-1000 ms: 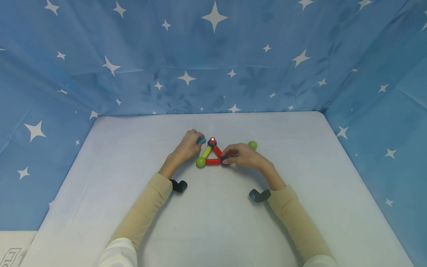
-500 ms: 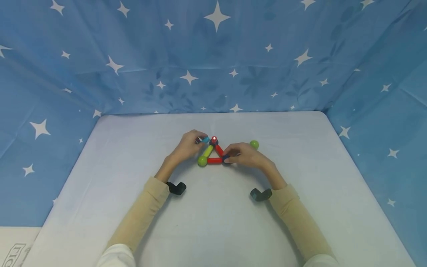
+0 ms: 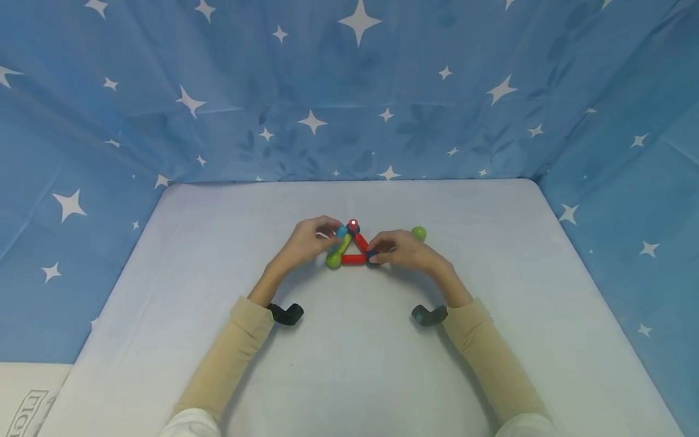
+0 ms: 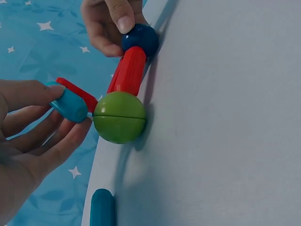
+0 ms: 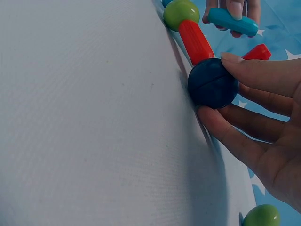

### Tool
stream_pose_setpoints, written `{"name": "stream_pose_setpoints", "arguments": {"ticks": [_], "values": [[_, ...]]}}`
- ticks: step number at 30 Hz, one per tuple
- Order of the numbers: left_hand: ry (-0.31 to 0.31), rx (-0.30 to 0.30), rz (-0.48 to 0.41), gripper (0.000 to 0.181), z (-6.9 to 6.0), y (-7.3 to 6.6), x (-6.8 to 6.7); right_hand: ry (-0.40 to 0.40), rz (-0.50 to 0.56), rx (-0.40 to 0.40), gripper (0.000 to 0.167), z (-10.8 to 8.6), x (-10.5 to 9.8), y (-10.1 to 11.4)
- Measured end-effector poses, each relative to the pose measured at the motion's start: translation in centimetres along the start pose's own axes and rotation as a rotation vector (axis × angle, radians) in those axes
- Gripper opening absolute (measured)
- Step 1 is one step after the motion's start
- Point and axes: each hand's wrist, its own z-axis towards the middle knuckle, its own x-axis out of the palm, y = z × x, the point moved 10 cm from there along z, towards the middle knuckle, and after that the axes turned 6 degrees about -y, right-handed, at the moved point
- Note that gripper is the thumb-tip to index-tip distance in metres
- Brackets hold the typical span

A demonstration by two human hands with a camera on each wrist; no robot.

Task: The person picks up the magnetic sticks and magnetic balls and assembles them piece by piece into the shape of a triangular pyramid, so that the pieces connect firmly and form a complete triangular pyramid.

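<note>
A triangle of magnetic rods and balls lies on the table. A green ball (image 3: pixel 334 260) forms its left corner, and a red rod (image 3: pixel 354 259) runs to the dark blue ball (image 5: pixel 213 83) at the right. A yellow-green rod (image 3: pixel 344 244) and another red rod (image 3: pixel 362 243) lead to the far corner, where a red rod (image 3: pixel 353 224) stands up. My left hand (image 3: pixel 309 240) pinches a light blue rod (image 4: pixel 70 103), held above the triangle's left side near the far corner. My right hand (image 3: pixel 403 249) holds the dark blue ball between thumb and fingers.
A loose green ball (image 3: pixel 418 233) sits behind my right hand. Another blue rod (image 4: pixel 102 208) lies on the table in the left wrist view. Blue star-printed cloth (image 3: pixel 349 91) walls the table's back and sides.
My left hand has brought the light blue rod rightward to the triangle's far corner and changed its tilt. The right hand keeps its hold on the dark blue ball.
</note>
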Motion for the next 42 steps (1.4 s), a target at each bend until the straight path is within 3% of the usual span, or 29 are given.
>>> {"name": "stream_pose_setpoints", "arguments": {"ticks": [8,20,29,42], "values": [[0.066,0.015,-0.095,0.031,-0.8,0.0,0.9,-0.004,-0.005,-0.006,0.026,0.1,-0.1,-0.1],[0.051,0.012,-0.108,0.03,-1.1,0.3,1.0,-0.005,0.004,-0.024,0.026,0.2,0.0,-0.1],[0.043,0.022,-0.085,0.034,-1.2,0.2,0.9,-0.006,-0.008,-0.032,0.027,0.1,0.0,0.2],[0.03,0.001,0.052,0.043,-2.1,0.5,1.6,-0.014,-0.02,0.011,0.026,0.0,0.0,0.0]]}}
